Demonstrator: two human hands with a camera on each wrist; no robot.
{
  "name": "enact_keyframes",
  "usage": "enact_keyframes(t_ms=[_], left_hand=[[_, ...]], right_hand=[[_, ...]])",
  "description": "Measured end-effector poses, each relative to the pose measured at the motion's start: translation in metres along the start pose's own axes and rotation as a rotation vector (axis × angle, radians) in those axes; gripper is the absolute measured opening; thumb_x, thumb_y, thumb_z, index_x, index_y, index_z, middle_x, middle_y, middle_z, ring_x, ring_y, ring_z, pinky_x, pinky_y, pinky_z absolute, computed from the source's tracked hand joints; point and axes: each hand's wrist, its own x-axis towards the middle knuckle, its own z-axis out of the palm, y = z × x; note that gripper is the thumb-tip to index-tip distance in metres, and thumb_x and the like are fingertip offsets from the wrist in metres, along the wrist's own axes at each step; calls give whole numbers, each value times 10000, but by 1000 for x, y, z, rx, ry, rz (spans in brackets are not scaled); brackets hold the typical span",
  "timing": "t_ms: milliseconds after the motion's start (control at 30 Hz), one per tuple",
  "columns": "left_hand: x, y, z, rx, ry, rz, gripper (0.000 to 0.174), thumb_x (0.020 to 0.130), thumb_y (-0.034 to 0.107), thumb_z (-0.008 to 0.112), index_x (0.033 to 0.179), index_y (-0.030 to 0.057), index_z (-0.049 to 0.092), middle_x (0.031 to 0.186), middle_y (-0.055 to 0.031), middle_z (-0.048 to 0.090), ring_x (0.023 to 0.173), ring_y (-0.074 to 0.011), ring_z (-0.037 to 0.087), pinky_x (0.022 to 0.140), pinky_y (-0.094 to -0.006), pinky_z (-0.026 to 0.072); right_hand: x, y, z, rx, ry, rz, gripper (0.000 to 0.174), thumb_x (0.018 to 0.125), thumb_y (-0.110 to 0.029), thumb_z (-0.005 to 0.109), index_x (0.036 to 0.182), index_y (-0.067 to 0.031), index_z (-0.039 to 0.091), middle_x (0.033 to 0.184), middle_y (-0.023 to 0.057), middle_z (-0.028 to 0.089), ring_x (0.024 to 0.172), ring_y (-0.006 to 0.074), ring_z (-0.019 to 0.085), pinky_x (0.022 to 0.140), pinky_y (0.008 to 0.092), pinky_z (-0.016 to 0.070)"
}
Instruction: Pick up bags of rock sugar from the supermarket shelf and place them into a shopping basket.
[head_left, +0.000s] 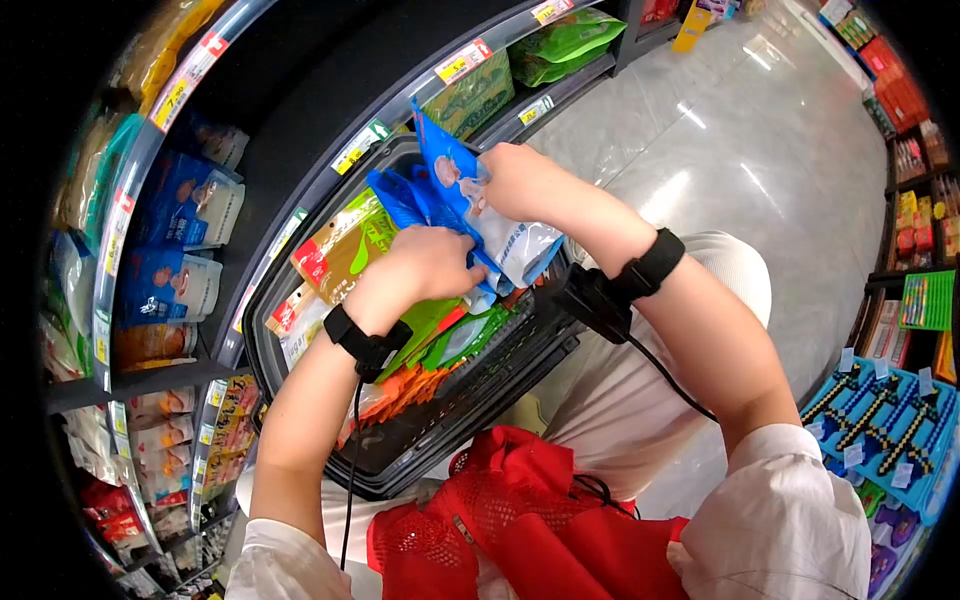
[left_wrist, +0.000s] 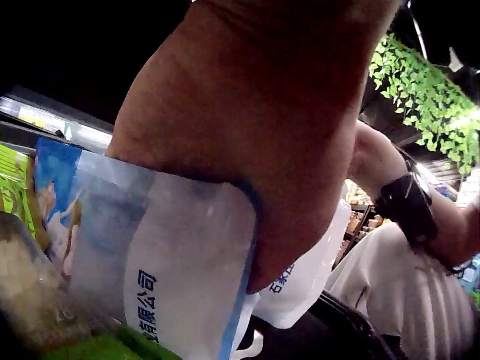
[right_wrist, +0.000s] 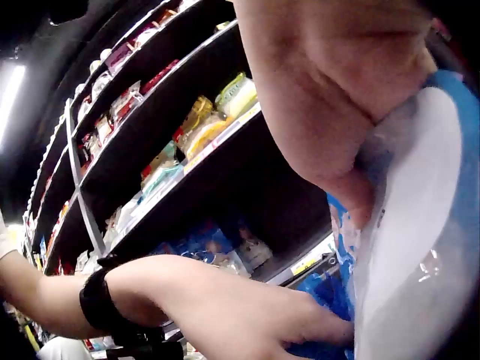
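In the head view a blue-and-white bag [head_left: 520, 245] stands tilted above the dark basket [head_left: 262, 345]; the right hand [head_left: 525, 185] pinches its side edge. Beside it, the left hand [head_left: 425, 262] reaches among blue bags [head_left: 400, 198] in the basket, its fingertips partly hidden. The left wrist view shows the left hand [left_wrist: 247, 150] between two white-and-blue bags [left_wrist: 180, 247], fingers out of sight. From the right wrist, the right hand [right_wrist: 337, 90] grips the bag [right_wrist: 420, 217], thumb on its face, with the left hand [right_wrist: 247, 311] just below.
Green and brown bags [head_left: 345, 245] and orange packets [head_left: 410, 390] fill part of the basket. Shelving with price tags and blue bags [head_left: 170, 285] borders the left and top. Grey floor [head_left: 650, 130] lies at upper right, near the person's knee [head_left: 735, 270]; a blue rack [head_left: 890, 420] stands far right.
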Motion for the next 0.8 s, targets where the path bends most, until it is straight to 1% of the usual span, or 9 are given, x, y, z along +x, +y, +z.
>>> enact_keyframes(t_ms=[300, 367, 500, 567, 600, 633, 700, 733, 800], left_hand=[[-5, -7, 24, 12, 141, 56, 427, 771, 372, 504, 1064, 69, 577, 1037, -131, 591, 972, -295, 545, 861, -386, 412], [-6, -11, 32, -19, 273, 116, 417, 767, 351, 514, 1060, 61, 578, 1050, -121, 588, 1006, -273, 532, 905, -370, 381], [-22, -10, 33, -81, 341, 134, 412, 771, 330, 531, 1079, 58, 561, 1103, -123, 560, 1063, -270, 496, 954, -375, 337], [-37, -13, 40, 21, 595, 176, 417, 775, 312, 550, 1101, 53, 534, 1168, -127, 513, 1119, -281, 445, 981, -395, 305], [-43, -16, 40, 17, 566, 165, 468, 770, 293, 573, 1160, 52, 482, 1251, -137, 434, 1186, -295, 370, 1005, -412, 274], [-49, -19, 42, 15, 567, 163, 468, 770, 293, 573, 1160, 52, 482, 1251, -137, 434, 1186, -295, 370, 1005, -412, 274], [-62, -27, 44, -28, 614, 120, 526, 761, 261, 589, 1217, 54, 426, 1301, -136, 375, 1220, -301, 325, 1020, -410, 256], [-69, -32, 44, -37, 564, 98, 571, 761, 242, 593, 1259, 63, 378, 1331, -136, 333, 1241, -305, 293, 1031, -410, 242], [-83, -39, 46, -48, 558, 74, 572, 764, 239, 591, 1262, 62, 373, 1332, -136, 332, 1243, -306, 290, 1032, -408, 241]], right_hand=[[37, 16, 56, -124, 94, -138, 198, 712, -109, 512, 822, -7, 642, 833, 206, 617, 803, 363, 598, 718, 408, 489], [40, 14, 60, -91, 97, -88, 186, 705, -85, 499, 796, 1, 636, 817, 223, 611, 793, 365, 598, 718, 418, 487], [40, 8, 59, -110, 170, -105, 194, 693, -112, 585, 861, -22, 622, 819, 200, 610, 809, 353, 589, 710, 434, 479], [35, 3, 52, -57, 300, -73, 206, 710, -127, 573, 886, -30, 617, 775, 206, 606, 784, 365, 588, 693, 445, 478], [28, -10, 40, -60, 244, -33, 284, 728, -157, 581, 985, -34, 584, 880, 209, 603, 860, 350, 576, 755, 418, 465], [27, -12, 42, -61, 242, -34, 284, 728, -157, 581, 985, -34, 584, 880, 209, 603, 860, 350, 576, 755, 418, 465], [26, -16, 44, -248, 601, -511, 382, 783, -231, 555, 1108, -35, 511, 1139, 218, 500, 1069, 329, 480, 882, 418, 399], [21, -12, 50, -252, 597, -519, 382, 783, -231, 555, 1108, -35, 511, 1139, 218, 500, 1069, 329, 480, 882, 418, 399], [6, 3, 67, -552, 361, -401, 465, 827, -295, 503, 1204, -30, 432, 1359, 182, 253, 1226, 320, 302, 979, 446, 290]])
